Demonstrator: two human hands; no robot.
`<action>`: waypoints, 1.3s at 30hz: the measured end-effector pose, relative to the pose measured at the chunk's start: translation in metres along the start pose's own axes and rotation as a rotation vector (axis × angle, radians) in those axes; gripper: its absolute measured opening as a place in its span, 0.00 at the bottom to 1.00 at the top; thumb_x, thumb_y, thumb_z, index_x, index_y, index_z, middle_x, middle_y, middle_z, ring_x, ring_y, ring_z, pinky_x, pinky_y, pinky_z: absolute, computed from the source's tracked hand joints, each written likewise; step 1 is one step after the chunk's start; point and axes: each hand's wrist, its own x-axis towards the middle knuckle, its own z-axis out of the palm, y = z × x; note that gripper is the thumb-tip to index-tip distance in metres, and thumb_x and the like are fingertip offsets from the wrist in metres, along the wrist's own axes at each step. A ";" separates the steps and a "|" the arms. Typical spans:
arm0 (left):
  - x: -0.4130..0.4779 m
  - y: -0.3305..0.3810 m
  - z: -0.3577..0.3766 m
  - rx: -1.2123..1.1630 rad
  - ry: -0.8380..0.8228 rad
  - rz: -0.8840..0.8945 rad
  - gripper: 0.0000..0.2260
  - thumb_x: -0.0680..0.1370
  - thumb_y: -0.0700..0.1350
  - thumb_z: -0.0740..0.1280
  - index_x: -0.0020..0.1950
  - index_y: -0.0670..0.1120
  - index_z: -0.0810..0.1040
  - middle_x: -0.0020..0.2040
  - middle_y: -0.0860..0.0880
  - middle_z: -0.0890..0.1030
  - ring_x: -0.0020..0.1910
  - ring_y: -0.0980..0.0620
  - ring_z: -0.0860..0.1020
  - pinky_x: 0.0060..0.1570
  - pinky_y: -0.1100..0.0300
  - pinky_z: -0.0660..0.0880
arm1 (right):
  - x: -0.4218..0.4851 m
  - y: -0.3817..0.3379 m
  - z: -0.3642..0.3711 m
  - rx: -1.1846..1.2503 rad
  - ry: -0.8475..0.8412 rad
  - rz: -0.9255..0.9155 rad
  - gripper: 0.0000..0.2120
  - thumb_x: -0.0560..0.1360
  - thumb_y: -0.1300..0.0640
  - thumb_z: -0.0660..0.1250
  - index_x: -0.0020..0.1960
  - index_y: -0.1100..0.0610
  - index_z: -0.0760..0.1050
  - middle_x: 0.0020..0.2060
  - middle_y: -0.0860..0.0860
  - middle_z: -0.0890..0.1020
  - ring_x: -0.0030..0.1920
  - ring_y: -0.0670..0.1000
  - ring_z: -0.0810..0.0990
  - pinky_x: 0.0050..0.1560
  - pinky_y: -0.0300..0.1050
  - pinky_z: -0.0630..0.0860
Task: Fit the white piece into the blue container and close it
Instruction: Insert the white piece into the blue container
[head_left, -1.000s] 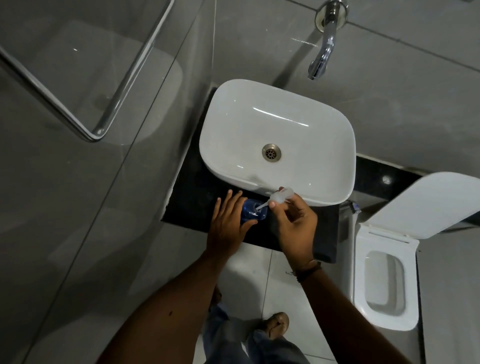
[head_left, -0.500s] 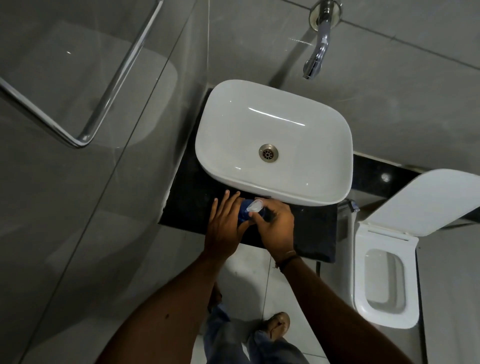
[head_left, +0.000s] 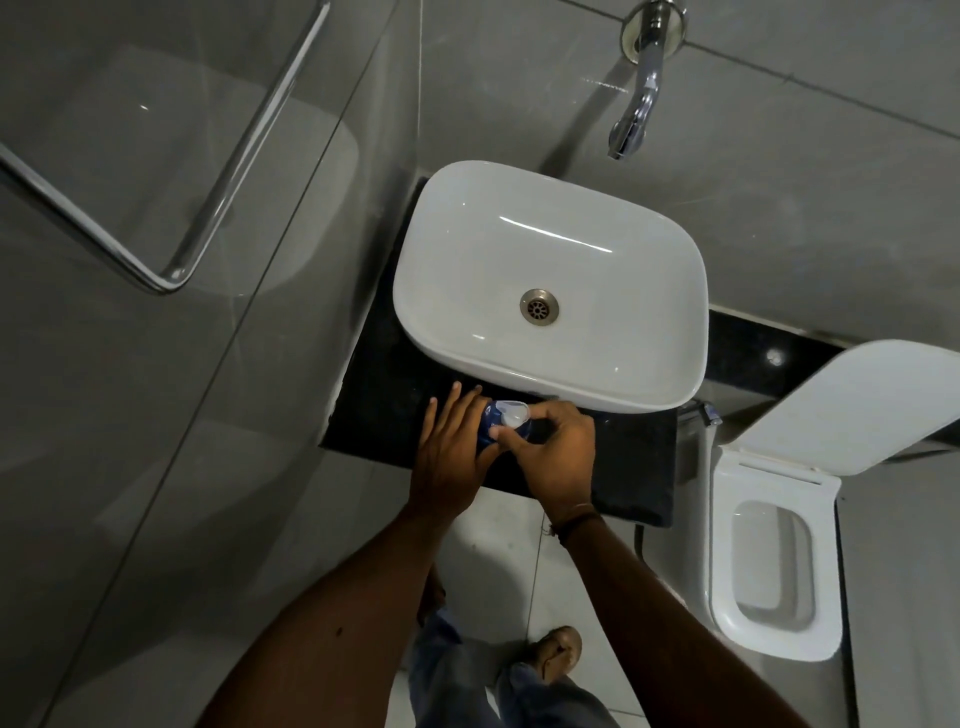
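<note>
A small blue container (head_left: 487, 427) stands on the black counter (head_left: 384, 410), just in front of the white basin. My left hand (head_left: 451, 457) wraps its left side, fingers stretched along it. The white piece (head_left: 513, 413) sits on top of the container. My right hand (head_left: 551, 448) pinches that piece between thumb and fingers, pressing it down onto the container's mouth. Most of the container is hidden between my two hands.
The white basin (head_left: 550, 291) rests on the counter, under a chrome wall tap (head_left: 636, 117). An open white toilet (head_left: 769, 561) stands to the right. On the left a glass partition carries a chrome rail (head_left: 176, 270). My feet are on the tiled floor below.
My right hand has brought the white piece down from above the basin's front rim onto the blue container. The left hand has stayed on the container.
</note>
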 end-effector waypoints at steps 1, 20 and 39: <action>0.000 0.000 -0.001 0.004 0.005 0.004 0.28 0.82 0.59 0.56 0.75 0.41 0.70 0.76 0.43 0.72 0.80 0.44 0.60 0.79 0.42 0.54 | 0.000 0.002 -0.003 -0.010 0.022 0.005 0.18 0.62 0.45 0.86 0.39 0.46 0.78 0.43 0.50 0.85 0.50 0.58 0.83 0.51 0.59 0.84; 0.002 -0.001 -0.003 -0.016 -0.019 -0.007 0.28 0.83 0.59 0.55 0.74 0.41 0.71 0.76 0.43 0.72 0.80 0.45 0.60 0.80 0.42 0.52 | 0.006 0.008 -0.010 -0.064 -0.008 -0.038 0.24 0.59 0.50 0.87 0.44 0.47 0.74 0.44 0.43 0.81 0.46 0.42 0.82 0.47 0.45 0.84; 0.002 0.002 -0.006 -0.018 -0.010 -0.012 0.28 0.80 0.57 0.61 0.74 0.41 0.72 0.75 0.43 0.73 0.79 0.44 0.62 0.79 0.41 0.54 | 0.007 0.003 -0.004 -0.028 -0.017 -0.039 0.17 0.67 0.52 0.84 0.40 0.39 0.76 0.46 0.46 0.84 0.45 0.42 0.83 0.46 0.33 0.81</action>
